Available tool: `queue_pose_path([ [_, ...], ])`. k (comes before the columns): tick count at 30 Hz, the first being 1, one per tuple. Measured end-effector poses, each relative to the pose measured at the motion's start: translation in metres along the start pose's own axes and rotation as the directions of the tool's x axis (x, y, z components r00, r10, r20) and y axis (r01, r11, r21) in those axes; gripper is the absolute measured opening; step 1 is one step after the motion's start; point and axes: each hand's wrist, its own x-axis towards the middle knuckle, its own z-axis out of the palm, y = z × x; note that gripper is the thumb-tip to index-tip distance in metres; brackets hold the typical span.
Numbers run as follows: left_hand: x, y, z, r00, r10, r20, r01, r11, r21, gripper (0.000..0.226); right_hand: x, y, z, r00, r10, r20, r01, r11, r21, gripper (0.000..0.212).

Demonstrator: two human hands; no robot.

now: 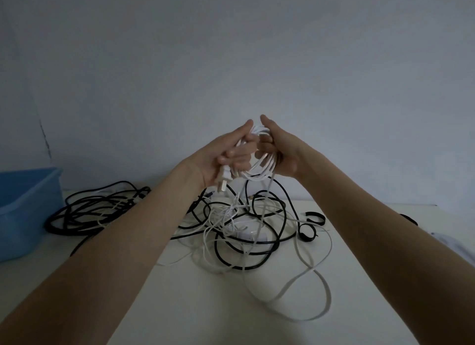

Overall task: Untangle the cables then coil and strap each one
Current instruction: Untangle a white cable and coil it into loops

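Head view showed left hand (226, 154) and right hand (280, 152) gripping a half-coiled thin white cable (259, 170), probably needing a black strap (312, 217) next.

White coil (257, 164), black cables (84, 211) (blue tub (23, 211)).

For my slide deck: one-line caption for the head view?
Both hands hold a half-wound white cable coil above tangled black and white cables on the table.

The blue tub (25, 208) at the bench's left edge is cut off by the picture's left side. The forearms hide part of the black cable pile (95, 208). A pale object (455, 244) at the bench's right edge is too blurred to identify.
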Motion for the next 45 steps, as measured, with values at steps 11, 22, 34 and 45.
queue_pose_path([
  [11,0.012,0.035,-0.019,0.908,0.273,-0.318,-0.409,0.744,-0.528,0.043,-0.012,0.047,-0.007,0.996,-0.005,-0.093,-0.085,0.363,-0.928,0.037],
  [22,0.005,0.011,-0.027,0.951,0.064,-0.304,-0.087,0.994,-0.063,0.034,-0.023,-0.002,0.032,0.96,-0.018,0.278,0.27,-0.182,-0.945,0.029],
  [34,-0.013,0.006,-0.019,0.946,-0.318,-0.062,0.323,0.906,0.274,0.036,-0.022,-0.044,0.02,0.945,-0.158,0.287,0.279,-0.068,-0.958,0.048],
  [45,-0.021,0.025,-0.01,0.998,0.04,0.044,-0.042,0.998,0.057,0.041,-0.007,-0.011,-0.011,0.96,-0.234,0.151,0.278,0.84,-0.466,0.056],
])
